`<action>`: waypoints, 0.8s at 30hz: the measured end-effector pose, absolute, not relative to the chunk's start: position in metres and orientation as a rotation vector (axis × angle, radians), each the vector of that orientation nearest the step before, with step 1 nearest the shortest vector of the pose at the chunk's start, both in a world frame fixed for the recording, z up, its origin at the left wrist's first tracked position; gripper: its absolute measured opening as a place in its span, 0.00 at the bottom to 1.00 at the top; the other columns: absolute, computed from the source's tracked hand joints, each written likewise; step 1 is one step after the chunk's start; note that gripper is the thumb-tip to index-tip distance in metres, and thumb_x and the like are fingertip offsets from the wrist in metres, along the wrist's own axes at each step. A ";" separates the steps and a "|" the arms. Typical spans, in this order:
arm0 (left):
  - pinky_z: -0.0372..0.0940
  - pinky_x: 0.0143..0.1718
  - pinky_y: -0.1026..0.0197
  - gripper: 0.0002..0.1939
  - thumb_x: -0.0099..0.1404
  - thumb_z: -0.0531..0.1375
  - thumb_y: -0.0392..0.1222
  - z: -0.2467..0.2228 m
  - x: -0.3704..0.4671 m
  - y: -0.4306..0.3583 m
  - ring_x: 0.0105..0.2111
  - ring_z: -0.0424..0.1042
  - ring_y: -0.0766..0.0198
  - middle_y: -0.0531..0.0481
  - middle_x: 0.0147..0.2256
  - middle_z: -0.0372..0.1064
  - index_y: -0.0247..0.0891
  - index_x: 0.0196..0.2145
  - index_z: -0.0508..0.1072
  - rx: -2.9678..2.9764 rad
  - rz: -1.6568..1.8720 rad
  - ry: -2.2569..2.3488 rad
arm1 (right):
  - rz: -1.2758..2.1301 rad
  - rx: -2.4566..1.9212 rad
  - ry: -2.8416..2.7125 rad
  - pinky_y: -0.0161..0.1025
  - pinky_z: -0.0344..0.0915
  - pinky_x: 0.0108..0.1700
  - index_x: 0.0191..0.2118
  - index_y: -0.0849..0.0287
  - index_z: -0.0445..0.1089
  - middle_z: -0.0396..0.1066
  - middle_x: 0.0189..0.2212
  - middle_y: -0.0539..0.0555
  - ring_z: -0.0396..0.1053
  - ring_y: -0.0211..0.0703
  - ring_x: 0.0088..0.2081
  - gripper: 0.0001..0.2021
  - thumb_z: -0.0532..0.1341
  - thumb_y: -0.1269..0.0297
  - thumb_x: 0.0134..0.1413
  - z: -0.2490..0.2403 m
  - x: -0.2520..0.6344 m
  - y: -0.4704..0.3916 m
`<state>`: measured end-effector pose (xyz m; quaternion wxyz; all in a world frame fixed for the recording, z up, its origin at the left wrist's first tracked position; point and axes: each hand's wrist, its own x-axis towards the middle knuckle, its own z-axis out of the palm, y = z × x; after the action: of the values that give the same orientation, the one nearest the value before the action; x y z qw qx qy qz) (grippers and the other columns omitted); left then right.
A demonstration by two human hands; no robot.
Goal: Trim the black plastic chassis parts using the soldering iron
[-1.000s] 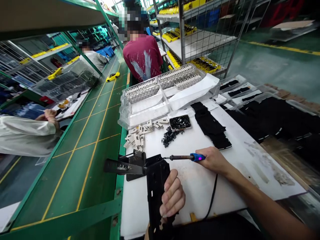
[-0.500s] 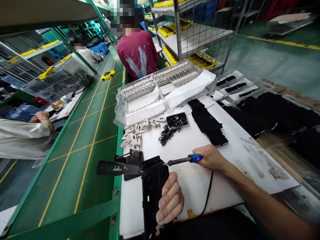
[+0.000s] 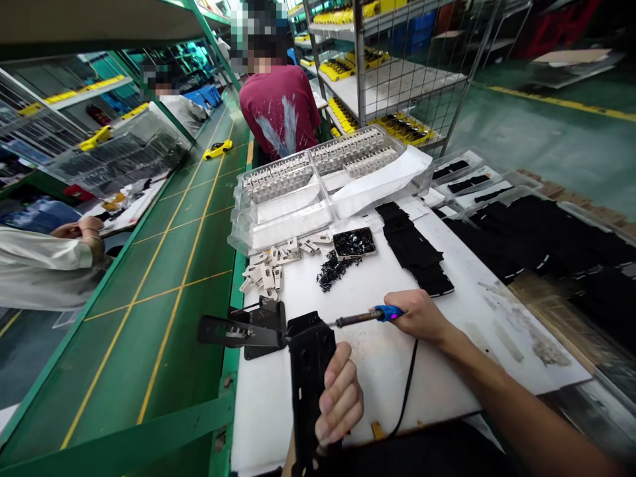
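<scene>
My left hand (image 3: 340,396) is wrapped round a long black plastic part (image 3: 309,371), held up near the table's front edge. In my right hand (image 3: 416,314) is a soldering iron (image 3: 365,318) with a blue grip, its tip pointing left at the upper right edge of the black part. Whether the tip touches the part I cannot make out. A cord hangs from the iron. Behind the part stands a black metal stand (image 3: 265,328) with a perforated arm. Several pale plastic pieces (image 3: 271,268) lie beyond it, beside a small box of black bits (image 3: 354,244) and a loose heap of them.
A clear divided tray (image 3: 285,215) holds rows of pale parts and paper. Flat black pieces (image 3: 415,248) lie to its right. Along the left runs a green conveyor (image 3: 163,278) carrying a yellow toy car (image 3: 217,149). A person in a red shirt (image 3: 281,109) sits ahead.
The black part has turned slightly and shifted a little right in my left hand. The soldering iron has barely moved. At far left, the co-worker's hands have shifted.
</scene>
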<state>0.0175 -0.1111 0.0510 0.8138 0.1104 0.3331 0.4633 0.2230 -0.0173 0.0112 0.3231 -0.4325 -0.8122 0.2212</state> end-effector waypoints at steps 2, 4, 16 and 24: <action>0.46 0.07 0.67 0.22 0.55 0.66 0.56 0.060 0.013 -0.100 0.06 0.49 0.73 0.61 0.11 0.53 0.41 0.20 0.60 0.257 1.074 0.836 | 0.631 -1.272 -1.970 0.35 0.50 0.27 0.21 0.56 0.59 0.61 0.19 0.48 0.56 0.36 0.22 0.16 0.54 0.59 0.60 0.019 0.213 -0.004; 0.53 0.14 0.69 0.17 0.58 0.65 0.52 0.065 0.006 -0.090 0.12 0.56 0.74 0.59 0.17 0.60 0.39 0.25 0.65 0.319 1.214 1.027 | 0.640 -1.519 -1.816 0.35 0.54 0.29 0.28 0.56 0.65 0.66 0.22 0.50 0.62 0.39 0.25 0.14 0.53 0.57 0.62 0.028 0.200 0.018; 0.46 0.21 0.67 0.23 0.60 0.59 0.60 0.034 -0.022 -0.110 0.20 0.48 0.71 0.62 0.20 0.46 0.40 0.27 0.56 0.852 1.220 1.653 | 0.531 -2.042 -1.719 0.45 0.62 0.37 0.36 0.60 0.77 0.75 0.32 0.66 0.73 0.60 0.39 0.12 0.59 0.60 0.52 0.015 0.157 0.100; 0.45 0.17 0.69 0.21 0.61 0.57 0.62 0.014 -0.010 -0.106 0.16 0.57 0.69 0.61 0.17 0.58 0.42 0.38 0.58 0.763 1.123 1.557 | 0.638 -1.802 -1.602 0.40 0.65 0.36 0.32 0.58 0.77 0.77 0.27 0.57 0.74 0.52 0.34 0.12 0.59 0.57 0.49 0.010 0.170 0.104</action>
<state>-0.0096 -0.1065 0.0145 0.5123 0.3173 0.6474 0.4667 0.1697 0.1036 0.0104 0.3181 -0.6849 -0.6090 0.2427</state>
